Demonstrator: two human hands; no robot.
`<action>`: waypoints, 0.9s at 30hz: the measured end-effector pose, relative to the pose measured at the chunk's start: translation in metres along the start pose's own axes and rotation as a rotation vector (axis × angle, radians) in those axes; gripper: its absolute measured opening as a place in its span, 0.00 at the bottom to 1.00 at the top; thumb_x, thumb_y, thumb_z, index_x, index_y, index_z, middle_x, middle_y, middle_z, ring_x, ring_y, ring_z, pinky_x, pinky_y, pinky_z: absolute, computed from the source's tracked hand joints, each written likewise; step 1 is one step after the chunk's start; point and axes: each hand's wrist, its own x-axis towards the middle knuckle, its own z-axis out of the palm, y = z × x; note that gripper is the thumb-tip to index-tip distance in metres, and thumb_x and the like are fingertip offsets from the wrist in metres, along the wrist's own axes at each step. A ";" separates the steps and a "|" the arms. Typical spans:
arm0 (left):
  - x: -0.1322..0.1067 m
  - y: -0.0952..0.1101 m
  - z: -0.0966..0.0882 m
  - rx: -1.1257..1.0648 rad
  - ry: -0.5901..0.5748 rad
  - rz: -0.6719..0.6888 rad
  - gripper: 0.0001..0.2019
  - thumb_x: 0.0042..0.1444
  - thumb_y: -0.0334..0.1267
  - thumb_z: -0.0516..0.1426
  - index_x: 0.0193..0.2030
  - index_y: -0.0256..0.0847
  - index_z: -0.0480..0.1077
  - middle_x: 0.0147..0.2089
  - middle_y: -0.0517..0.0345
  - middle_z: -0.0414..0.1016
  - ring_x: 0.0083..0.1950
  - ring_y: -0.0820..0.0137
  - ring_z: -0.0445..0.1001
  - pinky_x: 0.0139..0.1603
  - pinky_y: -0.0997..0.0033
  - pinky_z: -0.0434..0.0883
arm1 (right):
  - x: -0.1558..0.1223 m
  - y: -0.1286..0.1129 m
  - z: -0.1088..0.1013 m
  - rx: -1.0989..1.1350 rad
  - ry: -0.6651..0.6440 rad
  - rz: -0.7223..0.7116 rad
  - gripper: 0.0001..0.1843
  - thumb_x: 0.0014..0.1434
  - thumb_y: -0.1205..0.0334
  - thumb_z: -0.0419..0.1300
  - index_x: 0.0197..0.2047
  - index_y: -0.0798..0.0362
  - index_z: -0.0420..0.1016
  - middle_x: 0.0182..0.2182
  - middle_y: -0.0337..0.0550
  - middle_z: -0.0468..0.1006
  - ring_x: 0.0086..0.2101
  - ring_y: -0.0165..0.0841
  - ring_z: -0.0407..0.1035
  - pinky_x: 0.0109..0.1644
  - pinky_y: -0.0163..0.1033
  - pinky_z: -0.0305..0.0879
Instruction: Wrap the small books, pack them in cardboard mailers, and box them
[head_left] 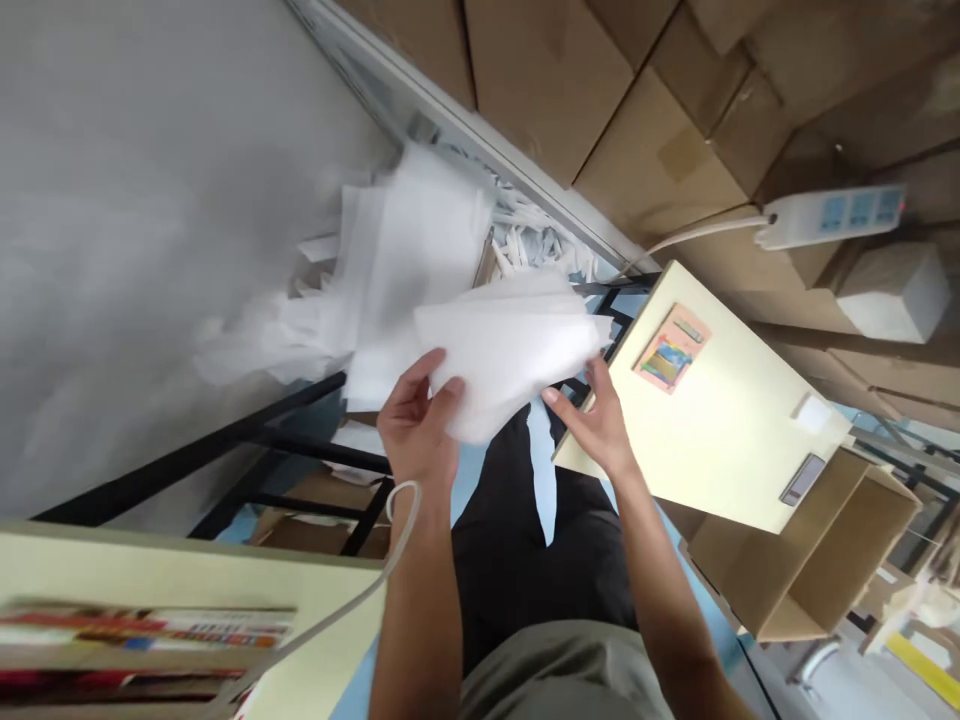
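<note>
A thin stack of white sheets (pixel 517 350), soft like paper or packing foam, is held in front of me. My left hand (pixel 424 415) pinches its lower left corner, thumb on top and fingers curled. At the lower right edge, my right hand (pixel 596 415) has its thumb and fingertips against the sheets, with the fingers partly hidden behind them. Beyond my left hand leans a larger pile of white sheets (pixel 416 240). Crumpled white sheets (pixel 285 335) lie to its left by the wall.
Black metal frame bars (pixel 300 445) run at left. A cream tabletop (pixel 735 420) on the right carries a pink booklet (pixel 671 348). Cardboard boxes (pixel 547 80) are stacked beyond, near a white power strip (pixel 832 215). An open carton (pixel 810 560) stands at lower right. White scraps (pixel 540 235) lie behind.
</note>
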 end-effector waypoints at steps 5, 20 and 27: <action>-0.023 0.037 -0.003 -0.088 -0.072 0.047 0.32 0.56 0.60 0.75 0.64 0.51 0.84 0.68 0.51 0.84 0.77 0.48 0.76 0.77 0.50 0.78 | -0.017 -0.008 -0.056 0.349 -0.049 -0.034 0.41 0.62 0.28 0.75 0.67 0.47 0.81 0.57 0.51 0.87 0.57 0.47 0.83 0.63 0.53 0.83; -0.150 0.048 0.095 0.385 -0.422 0.433 0.17 0.69 0.53 0.70 0.59 0.49 0.83 0.65 0.50 0.86 0.67 0.53 0.83 0.72 0.47 0.81 | -0.064 0.032 -0.107 0.455 0.063 0.123 0.32 0.58 0.26 0.74 0.39 0.49 0.84 0.31 0.38 0.82 0.31 0.32 0.74 0.35 0.38 0.83; -0.148 0.046 0.095 0.255 -0.331 0.438 0.11 0.75 0.48 0.66 0.49 0.49 0.89 0.55 0.55 0.90 0.57 0.60 0.88 0.66 0.55 0.83 | -0.068 0.023 -0.105 0.445 0.044 0.081 0.32 0.62 0.24 0.70 0.38 0.48 0.84 0.33 0.39 0.83 0.34 0.33 0.77 0.37 0.38 0.84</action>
